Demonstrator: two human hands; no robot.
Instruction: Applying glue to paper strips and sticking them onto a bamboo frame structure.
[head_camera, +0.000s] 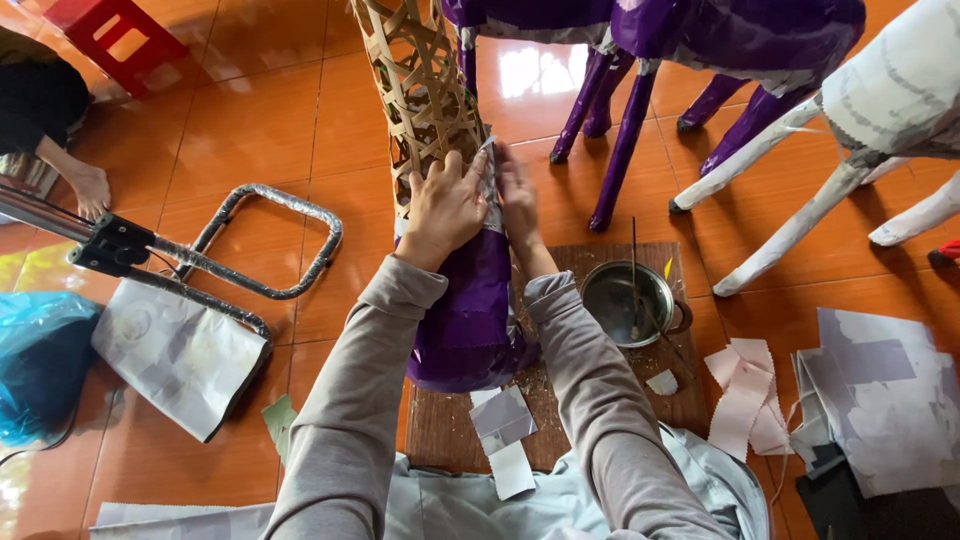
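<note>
A metal pot (628, 302) with a thin stick (634, 275) standing in it rests on a wooden board (600, 400) on the orange tiled floor (250, 130), with pale paper strips (742, 395) and a stack of grey sheets (880, 400) to its right. Purple figure legs (625, 130) and white papered legs (790, 225) stand beyond. On the left lie a black metal frame (265, 240), a blue plastic bag (40, 360) and a red stool (110, 35).
</note>
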